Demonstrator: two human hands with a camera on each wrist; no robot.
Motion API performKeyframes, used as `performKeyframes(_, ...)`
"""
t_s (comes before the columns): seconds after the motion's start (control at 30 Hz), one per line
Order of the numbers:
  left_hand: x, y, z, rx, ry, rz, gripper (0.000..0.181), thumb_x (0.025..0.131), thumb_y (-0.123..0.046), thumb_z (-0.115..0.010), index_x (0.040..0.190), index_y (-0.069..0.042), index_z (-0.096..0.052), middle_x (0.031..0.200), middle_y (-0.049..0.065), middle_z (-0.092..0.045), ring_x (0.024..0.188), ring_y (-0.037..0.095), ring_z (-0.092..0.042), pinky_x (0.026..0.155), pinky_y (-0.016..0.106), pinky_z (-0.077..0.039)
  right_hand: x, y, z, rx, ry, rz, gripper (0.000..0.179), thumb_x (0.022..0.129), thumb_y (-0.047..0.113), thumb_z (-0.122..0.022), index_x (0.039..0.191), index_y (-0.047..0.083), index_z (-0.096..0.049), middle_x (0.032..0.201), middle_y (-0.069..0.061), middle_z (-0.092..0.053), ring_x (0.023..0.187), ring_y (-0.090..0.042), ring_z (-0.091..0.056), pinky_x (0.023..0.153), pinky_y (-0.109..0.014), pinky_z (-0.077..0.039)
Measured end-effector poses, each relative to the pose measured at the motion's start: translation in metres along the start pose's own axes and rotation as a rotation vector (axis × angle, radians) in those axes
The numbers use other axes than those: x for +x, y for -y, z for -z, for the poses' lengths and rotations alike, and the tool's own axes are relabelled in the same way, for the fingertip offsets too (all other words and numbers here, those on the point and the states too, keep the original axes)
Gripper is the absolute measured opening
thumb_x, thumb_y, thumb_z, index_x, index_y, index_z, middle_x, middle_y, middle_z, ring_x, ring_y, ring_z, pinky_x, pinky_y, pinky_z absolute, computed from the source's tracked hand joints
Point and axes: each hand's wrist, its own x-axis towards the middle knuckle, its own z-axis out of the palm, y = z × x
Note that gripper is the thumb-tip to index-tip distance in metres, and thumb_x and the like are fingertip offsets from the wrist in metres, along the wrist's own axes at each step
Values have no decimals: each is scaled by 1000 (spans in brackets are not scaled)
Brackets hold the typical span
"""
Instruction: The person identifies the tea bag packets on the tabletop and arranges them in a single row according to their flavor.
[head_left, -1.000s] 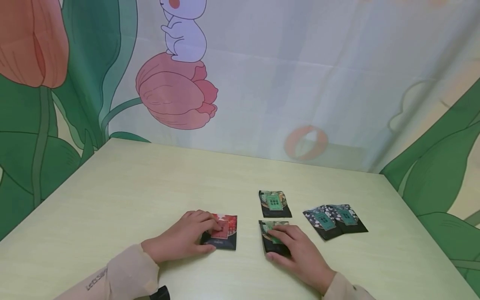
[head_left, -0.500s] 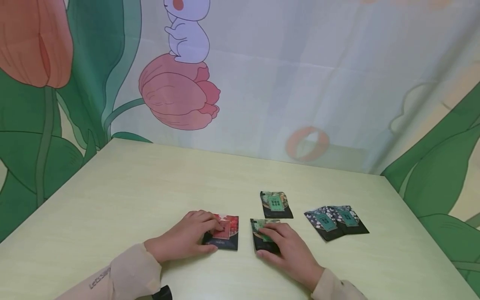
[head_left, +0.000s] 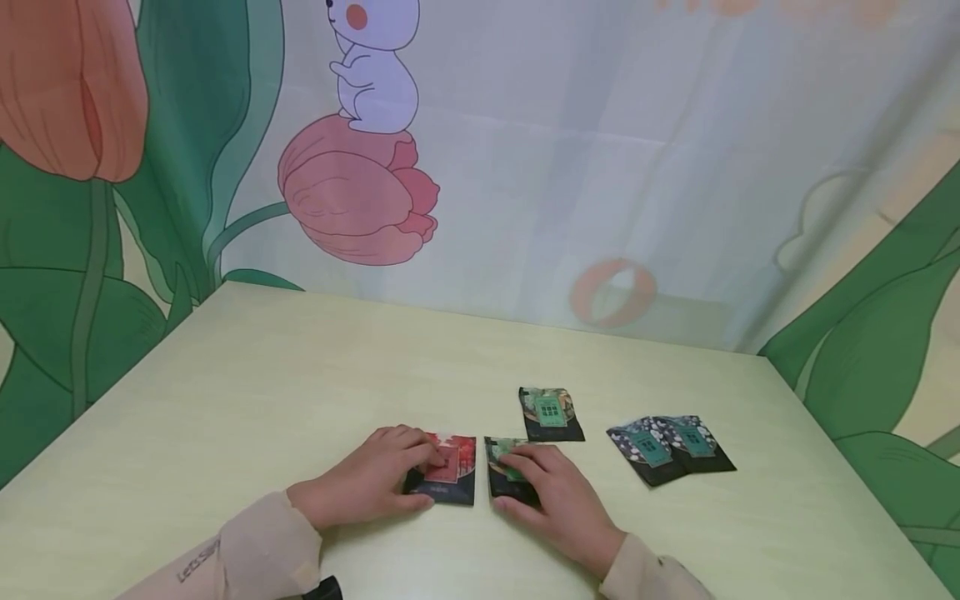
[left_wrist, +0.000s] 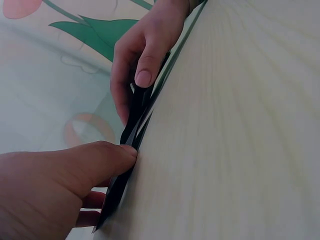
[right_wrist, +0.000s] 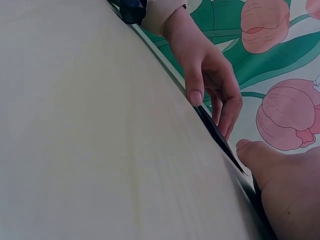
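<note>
My left hand point(head_left: 367, 475) holds a red-and-black sachet point(head_left: 456, 471) flat on the table, fingertips on its red label and thumb along the near edge. Just right of it, a green-and-black sachet point(head_left: 501, 482) lies under my right hand point(head_left: 558, 504), whose fingers cover its label while the thumb sits at the near edge. A narrow gap separates the two sachets in the head view. From the left wrist, the left thumb point(left_wrist: 129, 151) meets a dark sachet edge, with the right hand point(left_wrist: 147, 42) beyond. The right wrist view shows both hands low over the tabletop.
Another green sachet point(head_left: 551, 412) lies behind the right hand. Farther right, two blue flowered sachets point(head_left: 651, 450) overlap on the pale table point(head_left: 300, 367). A curtain printed with tulips point(head_left: 360, 196) hangs along the table's back edge.
My right hand has slid its green sachet left across the table, up close to the red one. The left hand and red sachet have stayed in place.
</note>
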Motion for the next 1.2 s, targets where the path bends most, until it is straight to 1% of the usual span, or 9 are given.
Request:
performKeyframes(0.2, 2, 0, -2, 4, -2, -19, 38, 83, -37, -73, 115, -19, -64, 121, -3, -59, 120, 21, -51, 108, 47, -37, 1, 6, -1, 17, -30, 20, 56, 88, 57, -58, 128, 18, -61, 130, -3, -59, 121, -21, -53, 103, -42, -45)
performKeyframes(0.3, 3, 0, -2, 6, -2, -24, 38, 83, -37, -73, 114, -19, -63, 121, -3, -59, 120, 21, -50, 108, 47, -37, 1, 7, -1, 3, -32, 20, 57, 89, 59, -56, 128, 18, -61, 130, -3, -59, 120, -20, -53, 102, -41, -45)
performKeyframes(0.47, 3, 1, 0, 9, -4, -33, 37, 83, -37, -73, 115, -20, -63, 122, -3, -59, 121, 21, -51, 108, 48, -37, 1, 11, 0, -4, -9, 24, 56, 90, 59, -54, 128, 19, -61, 129, -2, -59, 120, -20, -54, 103, -41, -45)
performKeyframes(0.6, 4, 1, 1, 9, -8, -46, 36, 84, -38, -72, 115, -20, -63, 122, -2, -59, 121, 22, -51, 108, 48, -37, 2, 13, 1, -9, 7, 35, 51, 90, 54, -58, 127, 21, -61, 128, -1, -59, 121, -20, -53, 104, -41, -45)
performKeyframes(0.77, 4, 2, 1, 9, -14, -55, 36, 84, -37, -73, 114, -20, -63, 121, -3, -59, 121, 22, -51, 107, 49, -38, 2, 12, 2, -27, 22, 47, 49, 89, 50, -61, 128, 21, -61, 130, -1, -58, 122, -20, -53, 105, -41, -44)
performKeyframes(1.0, 4, 4, 1, 0, -20, -44, 35, 83, -36, -73, 113, -20, -63, 123, -2, -59, 121, 22, -50, 106, 50, -38, 5, 9, 1, -31, -2, 92, 48, 89, 50, -61, 127, 20, -62, 128, -1, -59, 120, -20, -53, 103, -40, -46)
performKeyframes(1.2, 4, 1, -2, -20, -10, -20, 37, 83, -35, -74, 114, -18, -64, 123, 1, -59, 121, 24, -50, 107, 50, -37, 6, 5, 8, -33, -8, 102, 48, 89, 48, -62, 127, 20, -61, 129, -1, -59, 120, -19, -53, 102, -39, -47)
